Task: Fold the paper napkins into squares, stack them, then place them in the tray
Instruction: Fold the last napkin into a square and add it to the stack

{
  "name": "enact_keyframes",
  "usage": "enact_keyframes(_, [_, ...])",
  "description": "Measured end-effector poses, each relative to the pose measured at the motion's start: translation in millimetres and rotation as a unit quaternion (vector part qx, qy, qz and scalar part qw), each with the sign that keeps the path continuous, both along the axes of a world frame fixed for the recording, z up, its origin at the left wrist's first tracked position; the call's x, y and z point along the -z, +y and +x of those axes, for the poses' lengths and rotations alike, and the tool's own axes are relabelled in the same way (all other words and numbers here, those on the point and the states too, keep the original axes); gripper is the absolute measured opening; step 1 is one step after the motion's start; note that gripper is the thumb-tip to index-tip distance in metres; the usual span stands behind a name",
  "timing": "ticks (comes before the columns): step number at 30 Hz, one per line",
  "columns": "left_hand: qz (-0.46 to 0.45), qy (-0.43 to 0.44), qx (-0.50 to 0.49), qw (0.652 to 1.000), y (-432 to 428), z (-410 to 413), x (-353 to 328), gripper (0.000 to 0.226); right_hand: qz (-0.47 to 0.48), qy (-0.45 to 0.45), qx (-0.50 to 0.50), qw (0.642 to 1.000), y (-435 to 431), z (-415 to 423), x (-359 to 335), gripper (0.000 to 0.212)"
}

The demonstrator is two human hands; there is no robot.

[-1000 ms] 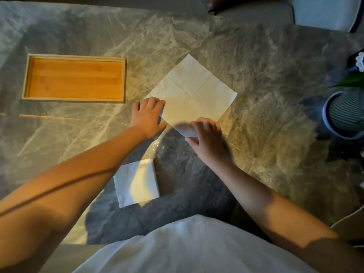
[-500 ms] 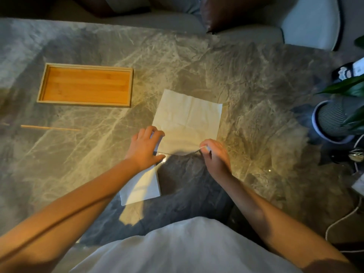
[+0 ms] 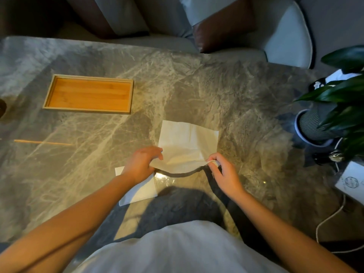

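1. At counter (image 3: pixel 197 91) centre I see left grip (image 3: pixel 140 164) and right grip (image 3: pixel 224 174) pinching the near corners of the open napkin (image 3: pixel 187 142).
2. Its near edge rides higher than before.
3. At 7 o'clock lies the folded napkin (image 3: pixel 139 191); tray (image 3: pixel 88 111) at 10.

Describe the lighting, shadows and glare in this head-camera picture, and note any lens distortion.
Head view: warm light pools on the middle of the table, turning cooler and greyer at its far left. Head view: a small glare spot shines just below the napkin, whose lifted near edge casts a curved dark shadow. Head view: the person's body darkens the near table, and the wide-angle lens bows the far table edge.
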State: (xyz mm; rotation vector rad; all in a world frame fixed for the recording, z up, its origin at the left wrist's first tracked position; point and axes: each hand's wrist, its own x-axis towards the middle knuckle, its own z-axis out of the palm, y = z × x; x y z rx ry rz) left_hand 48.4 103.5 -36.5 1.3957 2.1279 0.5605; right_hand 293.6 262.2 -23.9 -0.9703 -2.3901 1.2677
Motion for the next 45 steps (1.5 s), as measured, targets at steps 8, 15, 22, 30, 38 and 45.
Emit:
enact_keyframes(8, [-0.012,-0.003,-0.032,0.999,-14.2,8.8,-3.0,0.012,0.088,-0.118,-0.081,0.986,1.6,26.5,2.6,0.050])
enact_keyframes(15, [-0.026,-0.016,-0.037,0.999,-18.0,14.3,-3.6,0.017,0.065,-0.091,-0.014,0.994,-8.8,33.9,22.6,0.025])
enact_keyframes(22, [-0.049,-0.022,-0.051,0.997,-16.4,14.0,-4.6,0.015,0.018,-0.079,0.089,0.993,-9.1,23.4,14.0,0.010])
enact_keyframes(30, [-0.062,-0.023,-0.060,0.996,-7.1,18.7,-2.3,0.010,0.002,-0.095,0.120,0.988,-7.3,24.8,18.3,0.019])
enact_keyframes(38, [-0.098,0.015,0.002,0.995,-3.3,20.2,4.2,0.042,-0.109,-0.074,0.149,0.980,-9.2,32.7,24.9,0.041])
enact_keyframes(45, [-0.092,0.059,-0.006,0.994,1.4,19.6,5.5,0.038,-0.119,-0.069,0.142,0.980,-3.2,36.0,26.1,0.058])
